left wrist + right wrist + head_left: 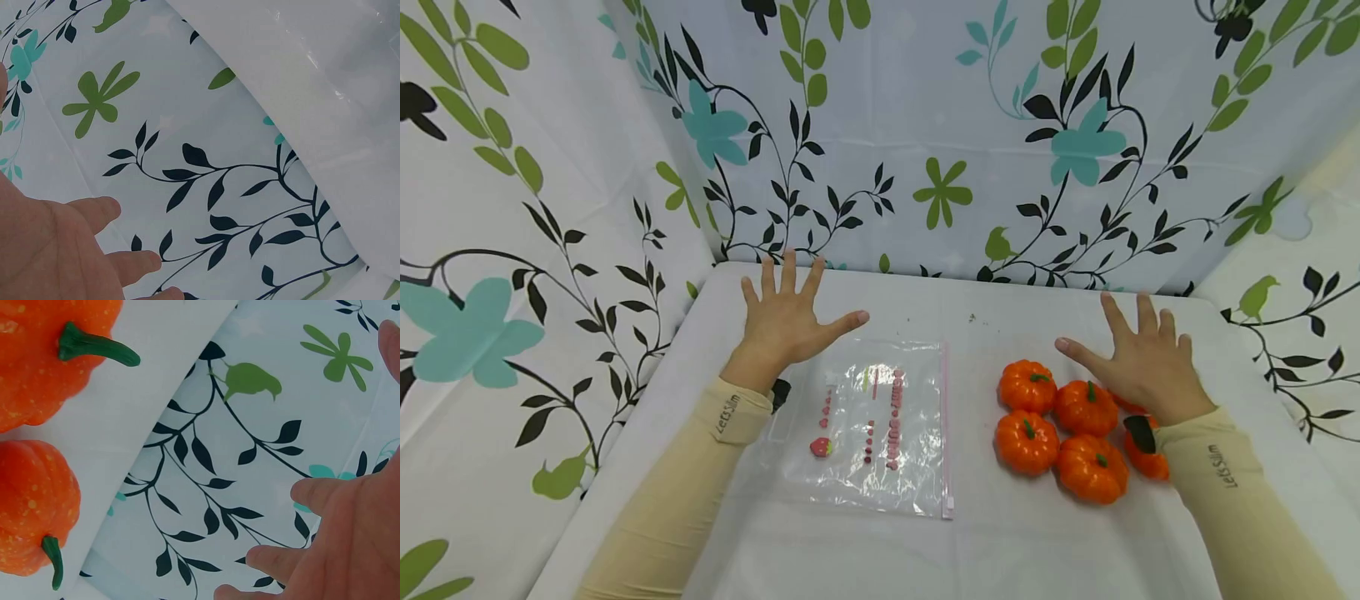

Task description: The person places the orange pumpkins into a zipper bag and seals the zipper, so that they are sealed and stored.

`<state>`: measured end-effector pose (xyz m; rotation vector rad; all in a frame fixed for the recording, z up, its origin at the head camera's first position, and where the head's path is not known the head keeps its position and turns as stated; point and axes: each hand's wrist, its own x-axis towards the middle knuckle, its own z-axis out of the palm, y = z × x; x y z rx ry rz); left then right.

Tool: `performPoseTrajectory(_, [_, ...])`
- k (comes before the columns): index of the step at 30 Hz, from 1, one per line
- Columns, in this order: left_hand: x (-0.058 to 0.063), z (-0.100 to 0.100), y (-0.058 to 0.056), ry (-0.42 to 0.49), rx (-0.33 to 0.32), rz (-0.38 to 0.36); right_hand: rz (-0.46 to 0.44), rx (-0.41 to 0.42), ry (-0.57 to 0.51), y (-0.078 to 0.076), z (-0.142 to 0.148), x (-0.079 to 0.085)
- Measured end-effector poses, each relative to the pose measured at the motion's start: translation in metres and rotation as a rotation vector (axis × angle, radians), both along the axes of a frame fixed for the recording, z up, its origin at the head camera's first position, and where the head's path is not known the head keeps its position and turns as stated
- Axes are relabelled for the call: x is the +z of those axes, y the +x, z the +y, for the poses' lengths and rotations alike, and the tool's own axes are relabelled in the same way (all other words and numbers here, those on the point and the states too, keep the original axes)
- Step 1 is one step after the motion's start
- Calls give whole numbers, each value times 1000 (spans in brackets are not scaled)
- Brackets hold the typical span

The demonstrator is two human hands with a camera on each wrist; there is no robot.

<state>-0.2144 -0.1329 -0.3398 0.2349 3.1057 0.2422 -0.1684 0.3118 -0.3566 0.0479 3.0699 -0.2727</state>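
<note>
Fingers spread wide, my left hand (786,321) is held over the table's left part, just beyond the upper left corner of a clear zip bag (842,492). The bag lies flat, with a pink zip edge on its right and printed red marks and a strawberry. My right hand (1150,362), also spread and holding nothing, is above the right end of a group of small orange pumpkins (1027,442) with green stems. That hand and its wrist partly cover the rightmost pumpkins. In the right wrist view two pumpkins (31,506) show at the left, apart from the fingers.
A white cloth covers the table (1000,550). Behind it and at both sides hangs a curtain (880,125) with leaves, flowers and birds. The table's far edge runs just beyond both hands. Small dark specks (972,317) mark the cloth near the back.
</note>
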Motion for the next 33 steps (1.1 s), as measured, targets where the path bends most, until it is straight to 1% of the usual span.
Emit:
performPoseTrajectory(4, [1,2,-2,-2,-3,-1,2,7,-11,0,1,-2])
performPoseTrajectory(8, [3,4,-2,-10,-4,-3,31,17,-26,2,0,-3])
performPoseTrajectory(14, [3,10,0,-13,-13,-4,123,23,-75,10,-6,-2])
performPoseTrajectory(19, [-2,19,5,16,-46,22,207,26,-138,20,-16,2])
performPoseTrajectory(22, [-8,25,8,64,-67,68,231,27,-175,25,-24,4])
performPoseTrajectory(24, [-13,30,10,125,-88,101,238,32,-202,29,-30,5])
performPoseTrajectory(27, [-22,39,15,241,-126,139,237,39,-226,36,-36,4])
performPoseTrajectory(30, [-32,50,21,348,-153,125,221,32,-221,42,-40,3])
performPoseTrajectory(33, [-42,63,30,408,-170,93,188,39,-189,48,-44,0])
